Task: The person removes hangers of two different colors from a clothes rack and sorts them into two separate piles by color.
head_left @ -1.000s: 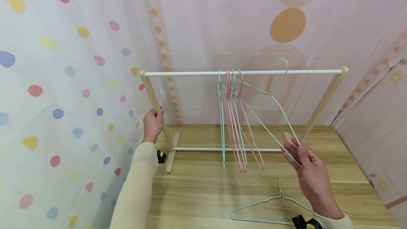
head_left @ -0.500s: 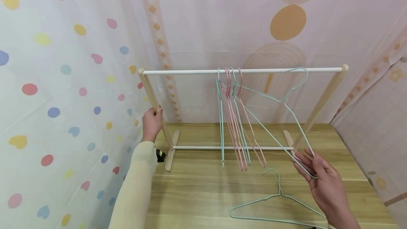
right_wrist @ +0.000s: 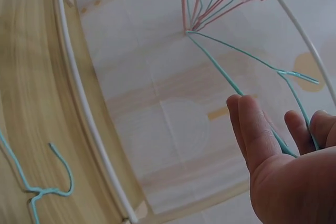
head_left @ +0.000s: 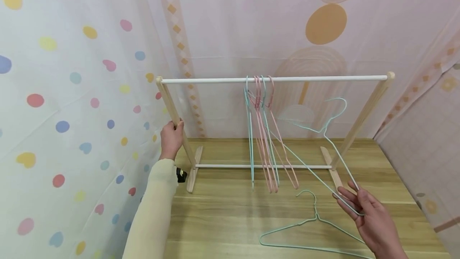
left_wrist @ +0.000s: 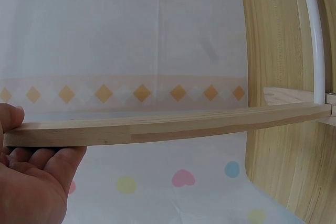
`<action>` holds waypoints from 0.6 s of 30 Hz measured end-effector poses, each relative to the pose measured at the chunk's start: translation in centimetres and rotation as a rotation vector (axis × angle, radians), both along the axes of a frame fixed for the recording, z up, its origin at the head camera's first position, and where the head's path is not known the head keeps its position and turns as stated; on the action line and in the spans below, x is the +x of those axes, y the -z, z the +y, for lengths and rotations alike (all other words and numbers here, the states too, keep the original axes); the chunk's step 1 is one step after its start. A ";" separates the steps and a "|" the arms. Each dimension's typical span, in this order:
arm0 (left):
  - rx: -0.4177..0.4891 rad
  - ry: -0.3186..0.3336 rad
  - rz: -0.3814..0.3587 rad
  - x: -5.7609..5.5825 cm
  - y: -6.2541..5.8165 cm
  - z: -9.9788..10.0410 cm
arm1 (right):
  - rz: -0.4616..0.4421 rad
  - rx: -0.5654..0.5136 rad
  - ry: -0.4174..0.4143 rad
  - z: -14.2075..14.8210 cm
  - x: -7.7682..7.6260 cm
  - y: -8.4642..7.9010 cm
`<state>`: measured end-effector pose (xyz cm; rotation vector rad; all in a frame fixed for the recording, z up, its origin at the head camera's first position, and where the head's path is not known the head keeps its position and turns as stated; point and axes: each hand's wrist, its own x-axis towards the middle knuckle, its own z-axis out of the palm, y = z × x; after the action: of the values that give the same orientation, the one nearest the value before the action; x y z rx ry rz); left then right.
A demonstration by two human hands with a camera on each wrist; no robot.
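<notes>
With fingers wrapped round it, my left hand (head_left: 171,139) grips the left wooden post (left_wrist: 157,129) of a small clothes rack. My right hand (head_left: 373,215) pinches a mint-green wire hanger (head_left: 336,149) by its lower right corner. This hanger's hook is off the white top rail (head_left: 208,80) and sits below it; its far corner is near the hung hangers, and whether it touches them cannot be told. Several pink hangers (head_left: 258,95) and blue-green hangers (head_left: 252,143) hang bunched mid-rail. Another mint-green hanger (head_left: 316,216) lies flat on the table, partly behind my right hand.
The rack's white lower rail (head_left: 223,166) runs just above the wooden table (head_left: 215,219). The right post (head_left: 366,119) stands beyond my right hand. Patterned curtains (head_left: 233,23) enclose the back and both sides.
My right hand has moved right and down toward me with the mint-green hanger, whose hook went from rail height to below the rail. My left hand keeps its grip on the post.
</notes>
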<state>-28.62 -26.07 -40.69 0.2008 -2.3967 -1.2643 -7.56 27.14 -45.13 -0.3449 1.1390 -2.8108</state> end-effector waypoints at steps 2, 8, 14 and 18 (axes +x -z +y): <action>0.004 0.005 0.003 0.0 0.0 0.0 | -0.031 0.025 0.001 0.3 0.1 0.4; 0.018 0.013 -0.001 0.0 -0.1 0.0 | -0.096 0.073 -0.009 1.4 0.2 1.7; 0.018 0.018 -0.007 0.1 -0.1 0.0 | -0.150 0.130 -0.103 2.7 0.4 3.3; 0.018 0.016 -0.009 0.1 -0.1 0.1 | -0.181 0.200 -0.139 3.5 0.2 4.0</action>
<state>-28.54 -26.02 -40.63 0.1931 -2.3997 -1.2952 -7.34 30.65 -49.16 -0.1431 1.2856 -2.5223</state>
